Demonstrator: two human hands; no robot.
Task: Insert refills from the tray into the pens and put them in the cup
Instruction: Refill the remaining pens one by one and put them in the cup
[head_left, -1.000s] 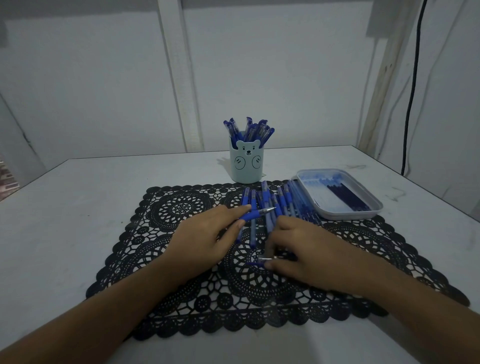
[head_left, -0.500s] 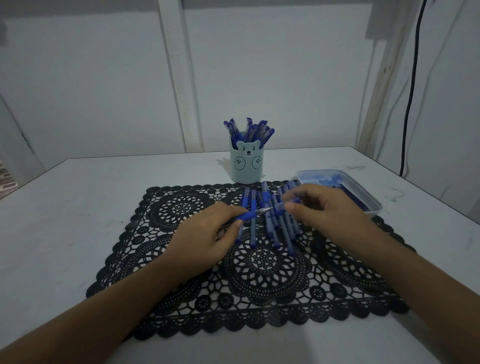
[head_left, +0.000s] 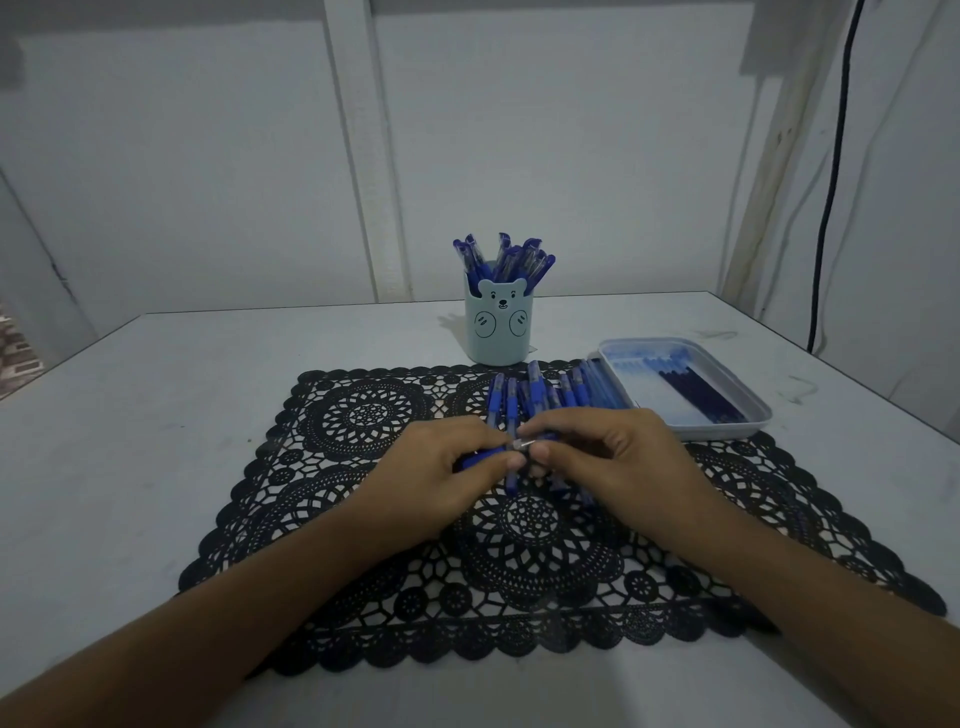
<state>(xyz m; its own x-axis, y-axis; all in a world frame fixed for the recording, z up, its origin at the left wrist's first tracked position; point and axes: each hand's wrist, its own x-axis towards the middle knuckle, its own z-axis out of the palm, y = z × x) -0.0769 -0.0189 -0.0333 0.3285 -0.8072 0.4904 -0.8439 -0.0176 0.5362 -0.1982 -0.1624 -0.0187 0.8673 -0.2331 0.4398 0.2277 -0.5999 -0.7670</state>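
Note:
My left hand grips the blue body of a pen, which lies roughly level above the black lace mat. My right hand meets it from the right, its fingertips pinched on the pen's silver tip end. Behind my hands a row of several blue pens lies on the mat. The light blue bear cup stands at the back, filled with several blue pens. The pale tray at the right holds dark refills.
The mat lies on a white table whose right edge runs close behind the tray. A black cable hangs down the wall at the right. A white wall stands just behind the cup.
My right hand came from the mat's middle up to the pen row near the tray, then back left to the pen in my left hand. The two hands now meet on one pen.

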